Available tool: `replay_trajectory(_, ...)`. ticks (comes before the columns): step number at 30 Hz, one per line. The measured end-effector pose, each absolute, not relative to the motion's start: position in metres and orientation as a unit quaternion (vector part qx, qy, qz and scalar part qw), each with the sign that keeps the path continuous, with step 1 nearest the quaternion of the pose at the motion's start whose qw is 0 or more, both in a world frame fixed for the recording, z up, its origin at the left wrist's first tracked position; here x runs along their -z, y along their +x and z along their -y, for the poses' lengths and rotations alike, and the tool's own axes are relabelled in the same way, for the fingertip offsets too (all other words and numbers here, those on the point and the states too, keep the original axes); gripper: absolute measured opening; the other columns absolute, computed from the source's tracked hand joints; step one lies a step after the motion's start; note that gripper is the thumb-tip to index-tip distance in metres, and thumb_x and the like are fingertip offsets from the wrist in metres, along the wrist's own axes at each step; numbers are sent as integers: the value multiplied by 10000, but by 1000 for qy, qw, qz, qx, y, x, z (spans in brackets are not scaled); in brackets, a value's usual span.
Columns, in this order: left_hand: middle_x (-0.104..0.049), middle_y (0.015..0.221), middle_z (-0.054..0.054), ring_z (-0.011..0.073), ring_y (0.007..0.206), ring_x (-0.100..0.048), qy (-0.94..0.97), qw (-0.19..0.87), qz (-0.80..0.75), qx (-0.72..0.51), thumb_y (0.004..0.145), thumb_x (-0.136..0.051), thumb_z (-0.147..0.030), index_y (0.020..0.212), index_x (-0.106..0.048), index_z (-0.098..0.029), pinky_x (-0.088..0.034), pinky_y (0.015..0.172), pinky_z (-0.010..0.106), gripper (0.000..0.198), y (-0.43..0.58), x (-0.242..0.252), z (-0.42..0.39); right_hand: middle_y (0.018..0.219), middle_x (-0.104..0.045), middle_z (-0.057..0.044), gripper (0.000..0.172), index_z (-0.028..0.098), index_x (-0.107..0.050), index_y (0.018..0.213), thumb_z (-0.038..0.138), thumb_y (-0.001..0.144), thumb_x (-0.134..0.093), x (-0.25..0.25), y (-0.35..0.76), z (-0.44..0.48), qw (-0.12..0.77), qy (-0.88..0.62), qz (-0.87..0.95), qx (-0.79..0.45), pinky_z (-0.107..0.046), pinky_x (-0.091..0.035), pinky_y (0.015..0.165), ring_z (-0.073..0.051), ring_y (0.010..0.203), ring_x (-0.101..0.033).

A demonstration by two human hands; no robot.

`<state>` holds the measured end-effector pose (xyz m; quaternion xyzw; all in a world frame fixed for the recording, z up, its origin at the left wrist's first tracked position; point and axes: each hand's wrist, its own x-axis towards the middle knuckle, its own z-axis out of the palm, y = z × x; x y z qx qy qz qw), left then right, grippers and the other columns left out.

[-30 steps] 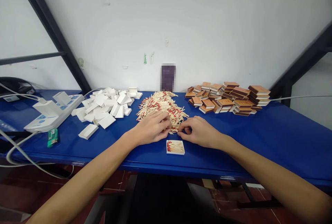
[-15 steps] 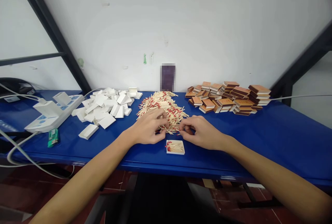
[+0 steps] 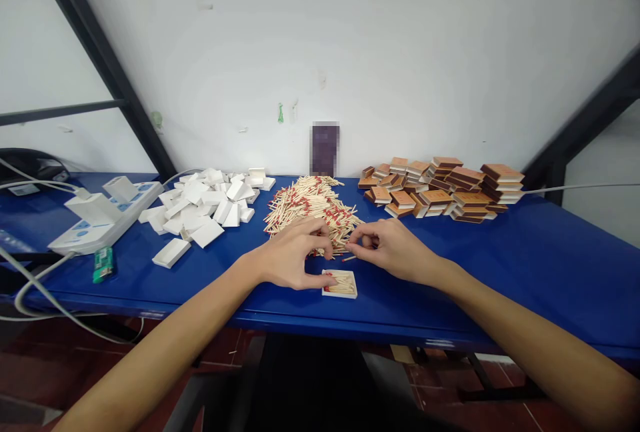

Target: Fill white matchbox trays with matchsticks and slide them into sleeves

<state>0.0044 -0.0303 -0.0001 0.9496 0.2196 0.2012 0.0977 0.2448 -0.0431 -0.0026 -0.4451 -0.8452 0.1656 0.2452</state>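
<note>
A heap of red-tipped matches (image 3: 313,209) lies mid-table on the blue table (image 3: 500,265). In front of it stands a small white tray (image 3: 341,283) partly filled with matches. My left hand (image 3: 293,255) is curled at the heap's near edge, thumb touching the tray's left rim, fingertips pinching matches. My right hand (image 3: 390,245) is just right of it, fingers pinched over the heap's near right edge on a few matches. One loose match (image 3: 349,259) lies between the hands.
A pile of empty white trays (image 3: 205,209) lies left of the matches. Stacked brown matchbox sleeves (image 3: 443,189) are at the right. A white power strip (image 3: 100,215) with cables and a green lighter (image 3: 103,264) sit at the far left. A wall stands behind.
My left hand has drawn back from the heap toward the tray, now touching its left rim. My right hand has shifted slightly up and right at the heap's edge.
</note>
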Motion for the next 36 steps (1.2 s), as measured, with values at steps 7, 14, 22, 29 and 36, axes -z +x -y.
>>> replay_trajectory(7,-573,981,53,208,936,-547,947,95,-215,-217,826,-704,-522,860,-674,-189,-426,835,335,336,9,4,28,516,-573,20,279,172,-711,708,405,839,-630,-9,249,44,231,-481,819,-209,-245,-318,507,-98,469,-448)
replay_trajectory(14,-584,1071,63,230,975,-549,961,102,-179,-187,712,-775,-528,1006,-696,-214,-417,878,357,437,9,4,35,519,-618,18,291,188,-715,721,459,819,-671,-20,262,43,147,-495,818,-252,-250,-357,509,-116,476,-511)
replay_trajectory(22,-604,859,56,203,799,-509,969,-48,-151,-192,782,-637,-634,726,-612,-169,-362,766,362,469,9,7,28,551,-606,20,260,189,-689,729,413,851,-637,-18,270,42,142,-472,835,-245,-237,-357,508,-111,495,-494)
replay_trajectory(29,-600,786,45,193,746,-502,970,-79,-138,-183,788,-609,-671,736,-620,-174,-346,714,353,500,10,3,30,545,-532,39,269,175,-695,779,413,883,-624,-11,256,49,205,-392,867,-229,-229,-328,504,-93,490,-424)
replay_trajectory(36,-614,815,55,203,767,-528,970,-54,-144,-186,758,-612,-727,823,-634,-174,-369,731,352,558,10,3,30,643,-637,7,277,184,-718,791,442,874,-660,-6,244,57,183,-342,889,-243,-235,-375,568,-107,573,-538)
